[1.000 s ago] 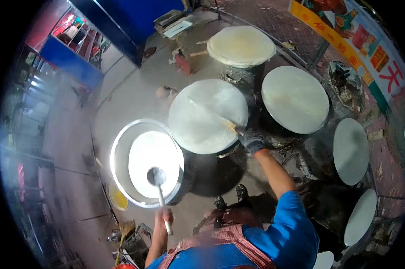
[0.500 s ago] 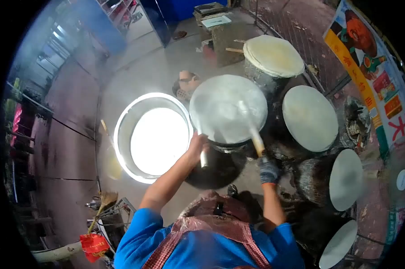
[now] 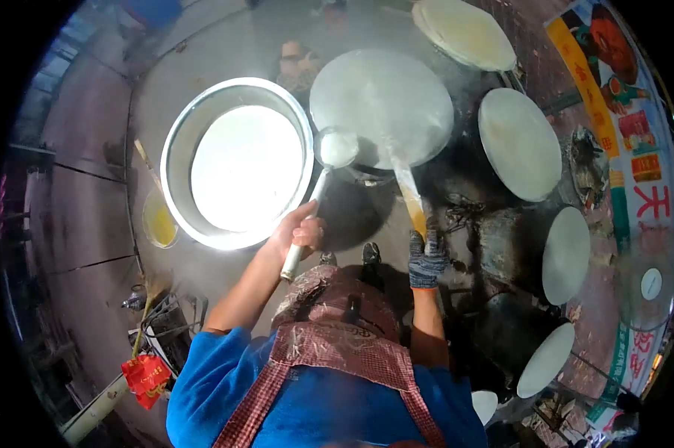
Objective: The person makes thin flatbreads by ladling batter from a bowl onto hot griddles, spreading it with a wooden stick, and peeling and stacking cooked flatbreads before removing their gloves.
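Note:
My bare left hand (image 3: pixel 300 233) is wrapped round the pale handle of a ladle (image 3: pixel 338 149). Its bowl, with white batter in it, hangs at the near left edge of a round griddle (image 3: pixel 352 82), close to the basin. A grey knitted glove covers my right hand (image 3: pixel 427 257), which grips the yellowish handle of a batter-coated spreader (image 3: pixel 407 187). The far end of that spreader lies over the griddle, where a pale layer covers the surface. Left of the griddle, a large metal basin (image 3: pixel 174 142) holds white liquid batter (image 3: pixel 247 168). Steam blurs the griddle.
A stack of flat round pancakes (image 3: pixel 467 33) lies at the far right. More round griddles with pale tops, including one nearby (image 3: pixel 520 145), curve down my right side. Left of the basin stands a bowl of yellow liquid (image 3: pixel 160 220) with a stick. A printed banner (image 3: pixel 635 142) hangs at right.
The ladle has come off the near part of the griddle, its bowl now showing beside the basin. My right hand has shifted slightly left and nearer. The view has tilted down.

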A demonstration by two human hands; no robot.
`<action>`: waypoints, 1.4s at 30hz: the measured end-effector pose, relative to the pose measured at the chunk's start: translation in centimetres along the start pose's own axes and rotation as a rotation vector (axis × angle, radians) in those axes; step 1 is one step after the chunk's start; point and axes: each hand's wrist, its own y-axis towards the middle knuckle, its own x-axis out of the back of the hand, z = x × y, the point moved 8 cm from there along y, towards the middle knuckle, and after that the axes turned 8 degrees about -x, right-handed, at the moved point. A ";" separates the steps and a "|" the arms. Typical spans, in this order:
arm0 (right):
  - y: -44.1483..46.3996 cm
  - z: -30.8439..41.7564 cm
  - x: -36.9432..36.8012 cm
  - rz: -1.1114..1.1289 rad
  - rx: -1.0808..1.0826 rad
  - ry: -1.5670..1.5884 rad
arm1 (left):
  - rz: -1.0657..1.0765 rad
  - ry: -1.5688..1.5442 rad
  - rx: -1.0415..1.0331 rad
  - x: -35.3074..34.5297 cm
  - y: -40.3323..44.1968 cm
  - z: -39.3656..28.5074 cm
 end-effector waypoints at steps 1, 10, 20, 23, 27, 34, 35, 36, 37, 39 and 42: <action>0.0 -0.4 -0.2 0.062 -0.064 0.058 | 0.032 0.018 0.029 -0.9 -0.8 0.6; 3.7 -11.1 -3.4 0.307 -0.412 -0.187 | 0.038 0.277 -0.029 1.9 -1.9 5.0; -2.5 -42.1 11.8 0.160 -0.964 -0.339 | 0.206 0.035 0.127 3.4 7.8 14.8; -4.9 -41.7 12.7 0.359 -0.766 -0.541 | 0.225 0.022 0.173 1.6 9.1 17.3; -7.3 -38.8 12.4 0.438 -0.663 -0.481 | 0.189 0.091 0.231 -0.4 10.5 17.9; -0.9 -33.4 7.6 0.272 -0.257 -0.292 | 0.092 0.193 0.162 -2.3 10.4 17.9; 1.3 -33.5 6.3 0.323 -0.270 -0.264 | 0.083 0.181 0.150 -1.8 10.3 17.8; 2.5 -34.7 3.5 0.319 -0.183 -0.280 | 0.081 0.169 0.138 -1.5 10.2 17.8; 5.7 -34.6 1.9 0.568 -0.313 -0.255 | 0.041 0.141 0.136 -0.7 10.1 17.8; 11.0 -34.9 -1.7 0.521 -0.129 -0.373 | 0.095 0.111 0.138 0.4 9.5 18.1; 17.4 -32.6 -2.7 0.522 0.066 -0.349 | 0.096 0.032 0.062 0.4 8.8 18.9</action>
